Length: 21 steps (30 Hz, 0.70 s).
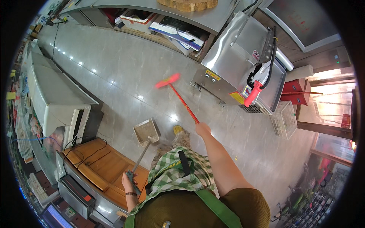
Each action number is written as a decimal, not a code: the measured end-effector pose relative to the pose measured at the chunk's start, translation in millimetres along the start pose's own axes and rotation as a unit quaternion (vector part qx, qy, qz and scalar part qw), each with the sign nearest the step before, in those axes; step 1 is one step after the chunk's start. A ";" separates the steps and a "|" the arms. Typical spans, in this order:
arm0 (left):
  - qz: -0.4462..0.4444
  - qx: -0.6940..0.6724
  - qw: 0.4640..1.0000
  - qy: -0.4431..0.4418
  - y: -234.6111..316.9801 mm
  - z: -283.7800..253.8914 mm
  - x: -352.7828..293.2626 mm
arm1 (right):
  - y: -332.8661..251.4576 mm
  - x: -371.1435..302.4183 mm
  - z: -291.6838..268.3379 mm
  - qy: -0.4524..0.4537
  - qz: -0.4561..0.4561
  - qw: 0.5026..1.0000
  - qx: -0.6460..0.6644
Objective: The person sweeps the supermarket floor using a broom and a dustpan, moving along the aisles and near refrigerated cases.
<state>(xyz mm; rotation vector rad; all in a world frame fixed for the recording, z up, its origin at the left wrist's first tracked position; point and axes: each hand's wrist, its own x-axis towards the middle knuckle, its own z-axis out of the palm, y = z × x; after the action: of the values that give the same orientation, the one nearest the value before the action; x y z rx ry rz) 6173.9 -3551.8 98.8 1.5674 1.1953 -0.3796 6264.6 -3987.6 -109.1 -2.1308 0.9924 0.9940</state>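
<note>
Two tools in play, both on the grey tile floor [125, 81] at the far end and hand-held at the near end. Broom [184, 102]: red stick, pinkish-red head, out in front and a bit right of the feet; right hand [203, 129] has its fingers wrapped round the upper end of the stick. Dustpan [146, 132]: beige pan, long grey handle, front-left, near the shoe [178, 129]; left hand [128, 183] has its fingers round the top of that handle. Handling, my read: broom light, stick stiff, head softer and likely to flex under push; grip high on the stick, as now. Dustpan also light, rigid plastic by the look, not very fragile, but front-heavy on that long handle, so expect it to tip if the grip twists; hold by the handle top, not the rim. Smooth handles could slip a little if wet. Can't tell grip force. Count: 1 broom, 1 dustpan, 2 hands, 1 shoe showing. Around: 1 steel machine [232, 45] right, 1 red-handled tool [254, 95] on it, 1 white basket [284, 119] beside it, 1 wood block [188, 3] on the steel surface [216, 18] up top.
</note>
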 end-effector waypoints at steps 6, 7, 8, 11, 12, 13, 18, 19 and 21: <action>0.027 0.028 0.998 -0.048 35.8 22.4 24.6 | 107.4 -93.6 41.8 -0.018 0.117 0.992 0.034; 0.028 0.037 0.997 -0.064 41.2 24.5 31.0 | 124.5 -112.3 49.6 -0.031 0.137 0.989 0.038; 0.030 0.047 0.995 -0.081 45.8 25.5 37.4 | 139.0 -130.9 59.7 -0.032 0.132 0.990 0.026; 0.043 0.081 0.987 -0.128 60.6 31.8 47.3 | 174.8 -179.3 91.4 -0.006 0.147 0.988 0.047; 0.042 0.089 0.986 -0.136 64.4 32.4 52.0 | 181.0 -187.0 98.8 0.007 0.152 0.986 0.063; 0.041 0.096 0.984 -0.142 66.6 31.8 56.1 | 189.0 -193.6 103.7 0.039 0.123 0.990 0.065; 0.071 0.118 0.976 -0.169 76.6 19.7 62.8 | 185.5 -184.4 120.1 0.118 0.048 0.988 0.089; 0.068 0.117 0.976 -0.171 78.7 15.5 65.7 | 179.1 -165.5 125.1 0.111 0.060 0.986 0.111; 0.065 0.100 0.978 -0.172 82.2 6.8 75.3 | 146.6 -132.7 125.8 0.108 0.073 0.980 0.150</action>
<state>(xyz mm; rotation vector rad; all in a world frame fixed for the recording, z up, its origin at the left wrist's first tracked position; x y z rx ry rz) 6278.1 -3514.0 84.9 1.6595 0.8031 -0.6723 6038.8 -3925.4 -98.4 -1.9613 1.3295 0.6364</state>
